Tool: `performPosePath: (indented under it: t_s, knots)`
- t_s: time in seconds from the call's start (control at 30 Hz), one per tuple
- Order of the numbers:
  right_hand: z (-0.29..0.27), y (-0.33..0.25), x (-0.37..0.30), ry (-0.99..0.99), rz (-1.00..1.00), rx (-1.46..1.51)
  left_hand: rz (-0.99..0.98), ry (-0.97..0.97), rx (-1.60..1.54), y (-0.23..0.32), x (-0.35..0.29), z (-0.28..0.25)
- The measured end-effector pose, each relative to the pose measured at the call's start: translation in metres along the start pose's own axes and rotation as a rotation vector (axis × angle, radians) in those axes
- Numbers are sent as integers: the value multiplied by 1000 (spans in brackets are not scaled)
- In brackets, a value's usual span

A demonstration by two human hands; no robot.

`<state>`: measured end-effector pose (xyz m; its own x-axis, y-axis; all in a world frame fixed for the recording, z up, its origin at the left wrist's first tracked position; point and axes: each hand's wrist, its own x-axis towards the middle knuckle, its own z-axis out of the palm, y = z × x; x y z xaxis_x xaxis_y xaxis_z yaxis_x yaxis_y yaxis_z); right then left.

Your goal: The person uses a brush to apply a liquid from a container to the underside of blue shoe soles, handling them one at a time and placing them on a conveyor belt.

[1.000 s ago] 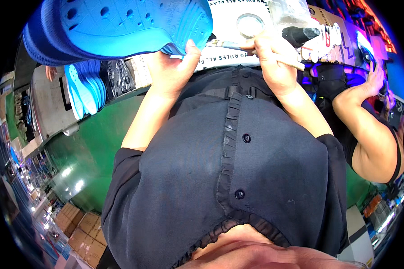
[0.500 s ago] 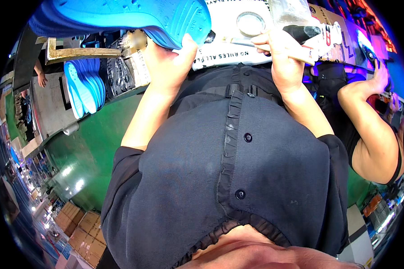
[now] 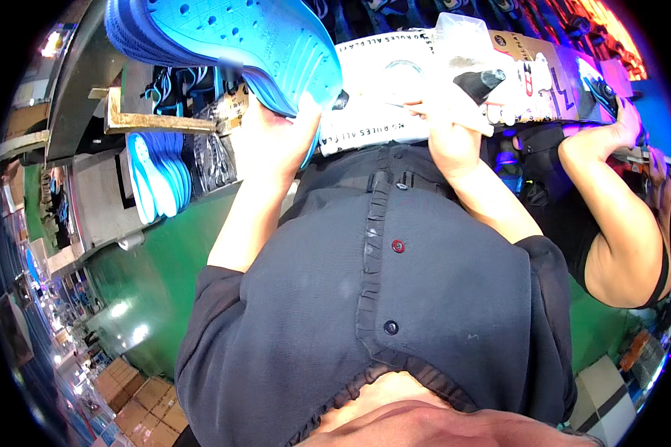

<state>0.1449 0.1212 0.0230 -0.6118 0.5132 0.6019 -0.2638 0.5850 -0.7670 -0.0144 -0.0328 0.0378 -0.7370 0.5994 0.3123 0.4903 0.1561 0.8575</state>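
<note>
My left hand (image 3: 279, 138) grips a stack of bright blue shoe insoles (image 3: 231, 33), its thumb on the near edge. Small holes and fine ridges show on the top insole. My right hand (image 3: 455, 138) is closed round a pale, flat-handled tool (image 3: 473, 118). Its thin end points left, toward the insoles; what kind of tool it is I cannot make out. Beneath both hands lies white printed sheeting (image 3: 365, 123) over the worktop. A pale round dish or ring (image 3: 405, 74) sits on it, just beyond the tool's tip.
More blue insoles (image 3: 156, 175) stand at the left below a wooden bar (image 3: 164, 125). A clear plastic container (image 3: 462, 36) and a black object (image 3: 479, 86) are beyond my right hand. A co-worker's arm (image 3: 611, 194) reaches in at the right, over a blue-lit shoe part (image 3: 600, 93).
The view has shifted, so the bench sits lower in it. My left hand still holds the insoles, and the tool's tip has moved left relative to the dish.
</note>
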Motion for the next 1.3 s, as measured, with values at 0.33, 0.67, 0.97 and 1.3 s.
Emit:
performPosePath:
  t_s: [0.33,0.67,0.97,1.3]
  knots:
    - [-4,-3,1,-67,-36,8,97,-46,34,5,0,11]
    - [-26,35,-8,106,16,88,200,48,-180,30,38,-13]
    - [-34,23,-12,115,247,123,326,-71,-590,125,193,-39]
    - [-40,27,-14,117,314,115,-107,-314,-256,143,384,74]
